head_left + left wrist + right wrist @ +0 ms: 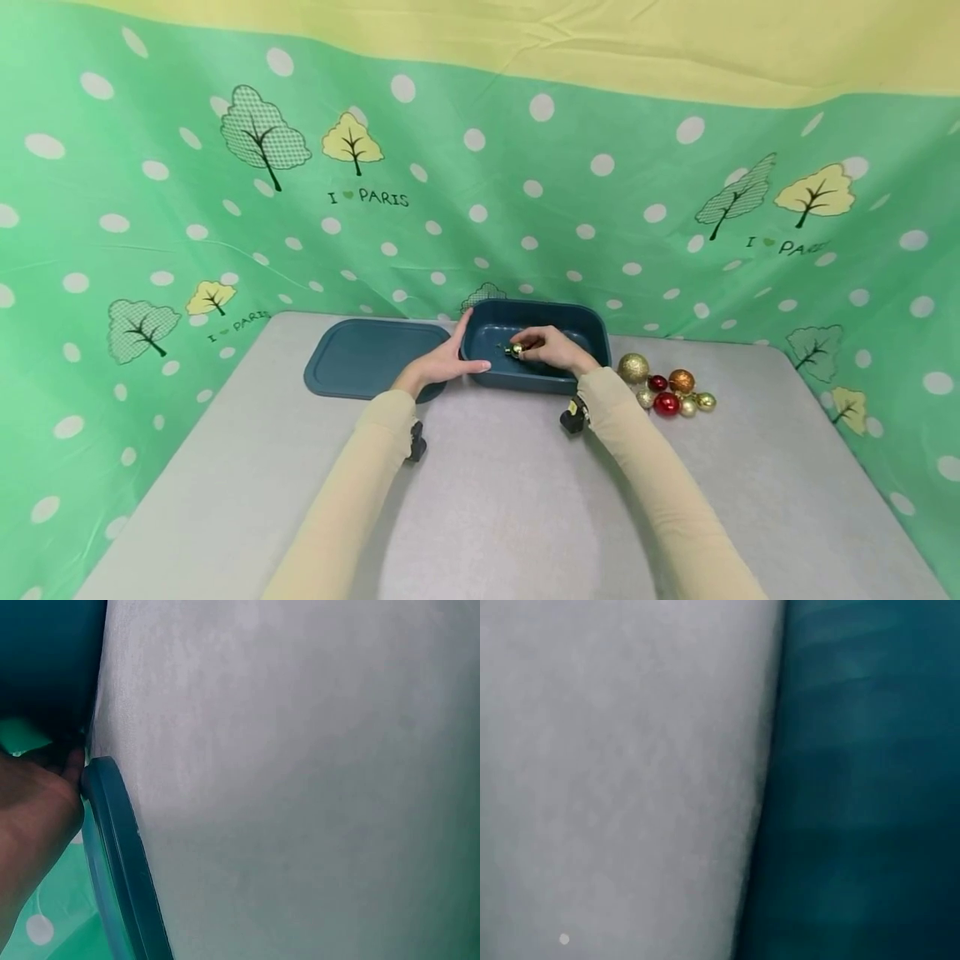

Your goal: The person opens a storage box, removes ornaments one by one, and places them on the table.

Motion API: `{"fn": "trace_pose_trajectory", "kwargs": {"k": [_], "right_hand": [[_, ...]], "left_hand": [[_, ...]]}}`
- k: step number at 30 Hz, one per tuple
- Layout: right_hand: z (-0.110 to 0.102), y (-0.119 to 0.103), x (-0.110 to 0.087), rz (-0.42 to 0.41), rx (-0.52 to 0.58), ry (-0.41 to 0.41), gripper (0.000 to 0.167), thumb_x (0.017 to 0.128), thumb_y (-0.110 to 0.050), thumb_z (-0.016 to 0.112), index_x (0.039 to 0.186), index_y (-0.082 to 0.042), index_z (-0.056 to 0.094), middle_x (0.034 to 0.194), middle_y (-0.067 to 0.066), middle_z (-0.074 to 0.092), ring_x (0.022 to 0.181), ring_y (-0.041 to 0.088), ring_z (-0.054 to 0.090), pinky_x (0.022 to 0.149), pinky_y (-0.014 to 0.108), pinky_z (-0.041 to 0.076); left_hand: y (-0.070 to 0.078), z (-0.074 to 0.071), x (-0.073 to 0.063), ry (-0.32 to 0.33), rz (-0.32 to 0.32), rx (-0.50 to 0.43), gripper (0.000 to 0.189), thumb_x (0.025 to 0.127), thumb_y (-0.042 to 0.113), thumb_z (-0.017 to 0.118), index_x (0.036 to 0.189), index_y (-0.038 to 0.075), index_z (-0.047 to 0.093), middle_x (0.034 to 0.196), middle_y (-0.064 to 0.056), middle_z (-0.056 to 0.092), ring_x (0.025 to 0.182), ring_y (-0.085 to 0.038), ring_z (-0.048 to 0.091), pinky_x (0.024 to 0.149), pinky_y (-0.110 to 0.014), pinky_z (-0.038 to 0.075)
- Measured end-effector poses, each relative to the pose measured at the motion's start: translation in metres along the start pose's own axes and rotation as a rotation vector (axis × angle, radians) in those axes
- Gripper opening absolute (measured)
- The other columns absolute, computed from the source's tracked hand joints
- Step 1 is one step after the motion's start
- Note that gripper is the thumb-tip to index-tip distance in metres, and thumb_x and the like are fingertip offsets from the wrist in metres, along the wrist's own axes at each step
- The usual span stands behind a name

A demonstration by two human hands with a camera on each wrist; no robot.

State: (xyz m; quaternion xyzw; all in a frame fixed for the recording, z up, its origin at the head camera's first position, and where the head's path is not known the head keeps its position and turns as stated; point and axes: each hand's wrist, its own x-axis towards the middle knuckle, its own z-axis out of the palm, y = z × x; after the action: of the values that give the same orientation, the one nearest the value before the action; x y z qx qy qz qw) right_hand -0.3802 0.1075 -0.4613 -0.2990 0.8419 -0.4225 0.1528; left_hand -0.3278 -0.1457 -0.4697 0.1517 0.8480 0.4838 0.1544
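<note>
A dark blue rectangular box (536, 383) stands near the back of the table. My left hand (441, 365) rests against its front left corner, thumb and fingers spread and straight along the walls. In the left wrist view, the left hand (37, 802) appears beside the box (49, 660), fingertips partly in shadow. My right hand (551, 346) reaches inside the box and pinches a small shiny gold bauble (517, 351) just over the box floor. The right wrist view shows only the box's outer wall (862, 787) and the tabletop, with no hand.
The blue lid (367, 358) lies flat to the left of the box. Right of it sits a cluster of baubles, among them a glittery gold bauble (633, 368), a red bauble (666, 405) and an orange bauble (681, 381). A green dotted curtain (480, 208) hangs behind the grey table (495, 500).
</note>
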Motion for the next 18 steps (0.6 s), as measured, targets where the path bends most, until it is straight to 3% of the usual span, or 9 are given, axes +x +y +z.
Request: {"fn": "trace_pose_trajectory", "kwargs": {"k": [12, 18], "right_hand": [[0.000, -0.011, -0.008, -0.017, 0.140, 0.097, 0.034, 0.092, -0.005, 0.065, 0.125, 0.003, 0.063, 0.118, 0.019, 0.063, 0.098, 0.028, 0.061, 0.082, 0.036, 0.050], [0.003, -0.022, -0.019, -0.080, 0.172, 0.089, 0.033, 0.091, -0.005, 0.066, 0.123, 0.003, 0.064, 0.114, 0.018, 0.064, 0.092, 0.027, 0.060, 0.079, 0.034, 0.050]], "left_hand": [[0.000, 0.001, -0.001, 0.006, -0.010, 0.009, 0.103, 0.093, 0.033, 0.065, 0.152, 0.033, -0.018, 0.160, -0.005, -0.012, 0.145, -0.034, 0.004, 0.110, -0.057, 0.019], [0.000, 0.003, 0.000, 0.016, -0.015, 0.014, 0.104, 0.092, 0.034, 0.067, 0.153, 0.033, -0.018, 0.160, -0.005, -0.012, 0.144, -0.036, 0.007, 0.109, -0.058, 0.020]]}}
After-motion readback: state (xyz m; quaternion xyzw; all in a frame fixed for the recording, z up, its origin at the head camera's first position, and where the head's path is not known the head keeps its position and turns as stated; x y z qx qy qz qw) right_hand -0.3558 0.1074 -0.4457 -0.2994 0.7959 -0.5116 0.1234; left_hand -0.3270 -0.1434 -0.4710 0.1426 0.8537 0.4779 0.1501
